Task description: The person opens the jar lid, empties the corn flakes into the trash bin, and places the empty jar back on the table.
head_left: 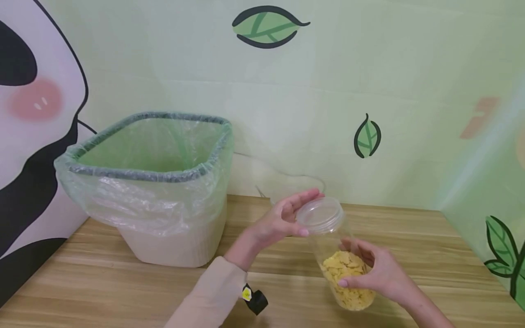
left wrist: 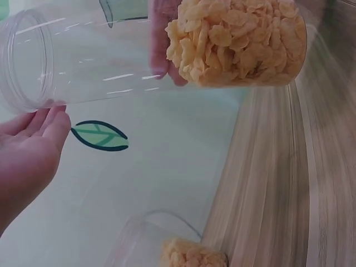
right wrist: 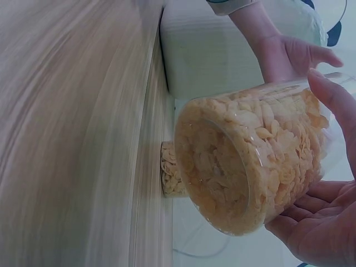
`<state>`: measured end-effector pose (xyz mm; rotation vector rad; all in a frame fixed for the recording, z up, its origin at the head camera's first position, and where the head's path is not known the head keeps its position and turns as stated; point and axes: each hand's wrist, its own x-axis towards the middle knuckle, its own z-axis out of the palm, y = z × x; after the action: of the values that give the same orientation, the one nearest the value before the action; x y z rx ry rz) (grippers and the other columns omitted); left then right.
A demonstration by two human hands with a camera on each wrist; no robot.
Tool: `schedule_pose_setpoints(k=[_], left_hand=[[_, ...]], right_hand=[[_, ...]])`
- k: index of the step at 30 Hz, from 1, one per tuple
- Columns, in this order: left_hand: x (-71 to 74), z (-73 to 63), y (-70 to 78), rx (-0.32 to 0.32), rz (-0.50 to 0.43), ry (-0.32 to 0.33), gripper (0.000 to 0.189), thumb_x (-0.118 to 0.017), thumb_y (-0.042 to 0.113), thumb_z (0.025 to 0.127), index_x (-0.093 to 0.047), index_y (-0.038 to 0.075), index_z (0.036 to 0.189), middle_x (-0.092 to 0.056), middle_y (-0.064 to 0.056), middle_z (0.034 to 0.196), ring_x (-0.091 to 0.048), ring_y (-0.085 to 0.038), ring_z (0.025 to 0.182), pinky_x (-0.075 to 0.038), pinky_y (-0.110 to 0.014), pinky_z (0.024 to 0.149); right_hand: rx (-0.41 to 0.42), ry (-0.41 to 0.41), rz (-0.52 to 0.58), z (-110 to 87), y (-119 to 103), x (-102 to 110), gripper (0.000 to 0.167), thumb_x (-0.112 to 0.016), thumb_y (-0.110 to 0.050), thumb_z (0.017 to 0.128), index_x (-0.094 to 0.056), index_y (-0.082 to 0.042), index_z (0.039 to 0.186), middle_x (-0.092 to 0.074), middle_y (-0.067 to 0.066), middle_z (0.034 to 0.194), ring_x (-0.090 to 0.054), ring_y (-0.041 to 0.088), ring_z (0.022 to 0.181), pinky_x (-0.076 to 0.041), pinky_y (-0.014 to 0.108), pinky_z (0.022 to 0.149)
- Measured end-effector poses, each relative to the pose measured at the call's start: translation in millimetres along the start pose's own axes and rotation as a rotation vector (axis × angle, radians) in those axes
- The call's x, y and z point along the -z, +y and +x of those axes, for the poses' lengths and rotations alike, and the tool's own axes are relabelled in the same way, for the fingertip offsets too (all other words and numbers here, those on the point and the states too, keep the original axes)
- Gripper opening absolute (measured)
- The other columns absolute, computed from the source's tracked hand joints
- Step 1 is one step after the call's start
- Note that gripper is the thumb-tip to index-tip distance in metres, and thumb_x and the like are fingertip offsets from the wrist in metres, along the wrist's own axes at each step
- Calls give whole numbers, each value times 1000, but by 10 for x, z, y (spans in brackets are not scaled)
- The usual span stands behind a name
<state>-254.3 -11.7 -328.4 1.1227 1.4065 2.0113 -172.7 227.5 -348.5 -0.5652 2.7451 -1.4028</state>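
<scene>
A tall clear jar (head_left: 348,278) leans in front of me, its lower part filled with yellow flakes. My right hand (head_left: 383,273) grips it low on the side, thumb at the front and fingers behind. At the top is a clear ridged lid (head_left: 321,213). My left hand (head_left: 287,216) is spread beside that lid, thumb at the near edge and fingers at the far edge. In the left wrist view, left fingertips (left wrist: 55,111) meet the rim. The jar's base faces the right wrist camera, with flakes (right wrist: 214,167) packed against it.
A second clear jar of flakes (right wrist: 172,172) stands farther back on the wooden table (head_left: 287,291), mostly hidden behind my left hand in the head view. A pale bin (head_left: 172,248) with a green bag stands at left. Behind is a leaf-printed wall (head_left: 369,68).
</scene>
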Motion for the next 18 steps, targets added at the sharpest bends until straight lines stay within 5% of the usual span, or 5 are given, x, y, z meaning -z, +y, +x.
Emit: schedule_pose_setpoints(k=[7, 14, 18], left_hand=[[36, 5, -16, -14, -19, -67, 92, -70, 10, 70, -16, -5, 142, -21, -23, 146, -32, -21, 126, -34, -31, 101], [18, 3, -14, 5, -18, -34, 89, -70, 9, 70, -18, -6, 141, -22, -22, 145, -33, -21, 126, -35, -31, 100], [1, 5, -11, 21, -12, 6, 87, -72, 9, 71, -21, -5, 141, -24, -21, 144, -34, -21, 125, -36, -30, 100]], right_hand=[[31, -2, 2, 7, 3, -17, 72, -82, -16, 65, -48, 8, 124, -58, 20, 117, -52, 35, 111, -42, 22, 90], [31, -11, 7, 4, 14, -16, 72, -81, -15, 65, -47, 9, 124, -58, 20, 118, -51, 36, 112, -40, 16, 89], [16, -8, -1, 3, 9, -9, 72, -81, -16, 66, -47, 8, 125, -58, 20, 118, -51, 35, 112, -42, 22, 91]])
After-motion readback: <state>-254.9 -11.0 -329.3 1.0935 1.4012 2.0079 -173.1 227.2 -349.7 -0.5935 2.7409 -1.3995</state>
